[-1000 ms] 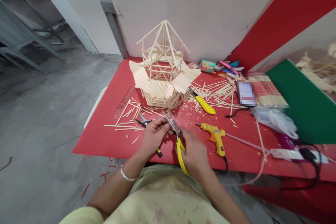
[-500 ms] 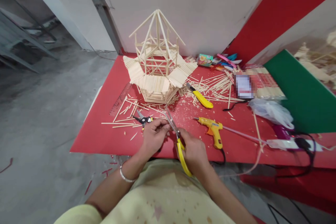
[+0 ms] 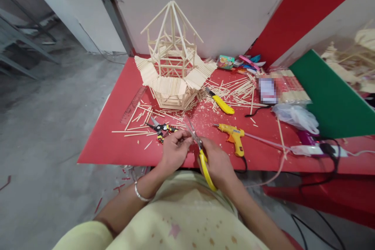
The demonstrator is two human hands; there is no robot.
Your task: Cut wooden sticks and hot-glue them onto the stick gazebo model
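Observation:
My right hand (image 3: 217,160) is wrapped round the yellow-handled scissors (image 3: 206,172), whose blades point away from me and stand slightly apart. Close by on the left, my left hand (image 3: 175,150) is closed in a pinch near the blades; what its fingertips hold is too small to make out. Just beyond it lie pruning shears (image 3: 161,127) with black and yellow handles. Farther back stands a model house (image 3: 172,62) of thin wooden sticks, with a peaked open roof frame and slatted panels flaring out below.
Loose sticks (image 3: 234,90) are strewn over the red table (image 3: 102,144). A yellow utility knife (image 3: 222,104), a yellow glue gun (image 3: 236,136) with its cord, and a clear ruler (image 3: 133,105) lie around. At right are a plastic bag (image 3: 295,117), a power strip (image 3: 306,150) and a green board (image 3: 336,97).
The whole view has shifted slightly, with the table things appearing higher. More of the pruning shears shows beside my left hand. Both hands keep nearly the same pose, the scissors still in my right.

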